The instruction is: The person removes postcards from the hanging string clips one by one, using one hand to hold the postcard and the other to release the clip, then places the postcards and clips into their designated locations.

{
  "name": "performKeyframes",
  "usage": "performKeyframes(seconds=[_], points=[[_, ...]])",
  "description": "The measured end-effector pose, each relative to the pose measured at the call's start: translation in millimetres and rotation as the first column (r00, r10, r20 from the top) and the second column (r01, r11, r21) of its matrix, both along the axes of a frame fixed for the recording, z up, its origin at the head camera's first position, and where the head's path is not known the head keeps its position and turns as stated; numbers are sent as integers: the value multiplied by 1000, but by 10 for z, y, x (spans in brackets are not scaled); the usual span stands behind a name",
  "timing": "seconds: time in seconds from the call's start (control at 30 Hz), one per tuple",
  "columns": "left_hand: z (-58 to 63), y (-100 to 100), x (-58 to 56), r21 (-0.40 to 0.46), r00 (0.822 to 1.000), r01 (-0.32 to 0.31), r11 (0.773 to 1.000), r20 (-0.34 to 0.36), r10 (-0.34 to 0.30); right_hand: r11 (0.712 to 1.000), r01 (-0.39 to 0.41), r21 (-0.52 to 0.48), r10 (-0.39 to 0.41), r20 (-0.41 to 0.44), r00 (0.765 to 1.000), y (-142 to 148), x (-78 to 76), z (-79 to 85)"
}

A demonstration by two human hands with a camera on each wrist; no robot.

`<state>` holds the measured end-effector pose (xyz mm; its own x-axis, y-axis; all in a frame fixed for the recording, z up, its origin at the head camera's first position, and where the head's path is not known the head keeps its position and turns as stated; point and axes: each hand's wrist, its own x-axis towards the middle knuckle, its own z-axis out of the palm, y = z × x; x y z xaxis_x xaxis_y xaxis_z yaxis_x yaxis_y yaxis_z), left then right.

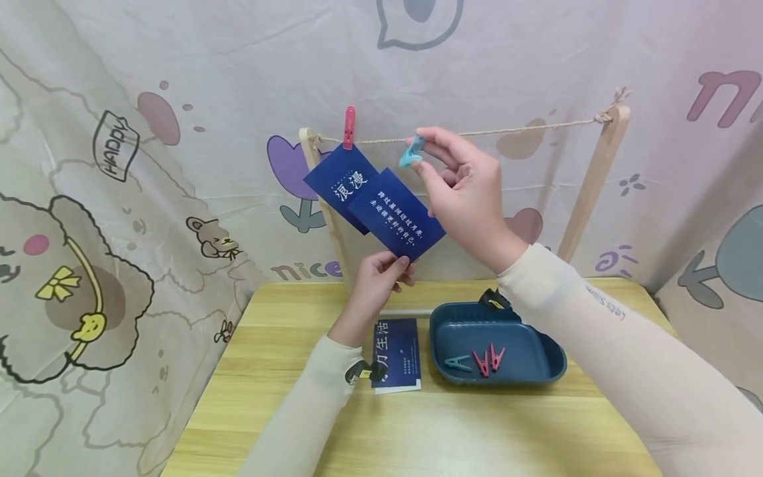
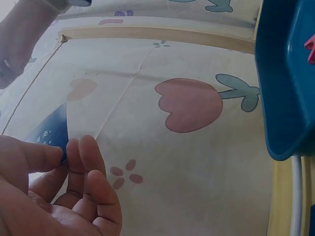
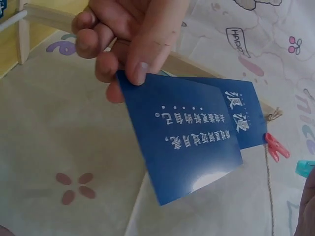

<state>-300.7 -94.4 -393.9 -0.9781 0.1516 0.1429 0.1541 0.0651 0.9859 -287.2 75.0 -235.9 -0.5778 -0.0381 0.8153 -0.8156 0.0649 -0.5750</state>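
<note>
My left hand [image 1: 381,281] pinches the lower corner of a blue card [image 1: 398,215] with white lettering, thumb in front. The card is tilted and overlaps a second blue card [image 1: 336,179], which hangs from the rope by a red clothespin [image 1: 349,128]. In the right wrist view the left hand [image 3: 133,44] grips the card's corner [image 3: 182,137]. My right hand [image 1: 461,182] holds a light blue clothespin [image 1: 412,152] between thumb and fingers, near the rope and above the held card. Only the tip of that clothespin [image 3: 305,168] shows in the right wrist view.
The rope [image 1: 512,131] runs between two wooden posts [image 1: 596,182]. On the wooden table [image 1: 286,371] lie more blue cards [image 1: 398,354]. Beside them stands a dark blue tray [image 1: 518,381] holding a teal clothespin [image 1: 457,363] and two red clothespins [image 1: 481,363]. A printed cloth hangs behind.
</note>
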Motion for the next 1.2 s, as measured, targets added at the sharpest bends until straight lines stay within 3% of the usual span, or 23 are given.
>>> performKeyframes(seconds=[0.17, 0.47, 0.5, 0.87, 0.97, 1.2], points=[[-50, -9, 23, -31, 1000, -7, 999, 4, 7, 1000, 0, 15, -1, 23, 1000, 109, 23, -165], [-161, -31, 73, -69, 1000, -9, 998, 5, 10, 992, 98, 73, -103, 62, 993, 381, 67, -442], [-133, -25, 103, -73, 1000, -14, 997, 9, 15, 991, 104, 82, -109, 70, 991, 408, 76, -466], [-285, -30, 149, -96, 997, -12, 995, 75, 19, 968, 148, 203, -194, 231, 953, 642, 98, -873], [-321, -41, 167, -111, 997, -10, 994, 78, 19, 961, 152, 229, -210, 253, 945, 692, 85, -983], [-424, -107, 206, -132, 994, 2, 991, 111, 13, 946, 156, 284, -245, 309, 919, 855, -114, -1366]])
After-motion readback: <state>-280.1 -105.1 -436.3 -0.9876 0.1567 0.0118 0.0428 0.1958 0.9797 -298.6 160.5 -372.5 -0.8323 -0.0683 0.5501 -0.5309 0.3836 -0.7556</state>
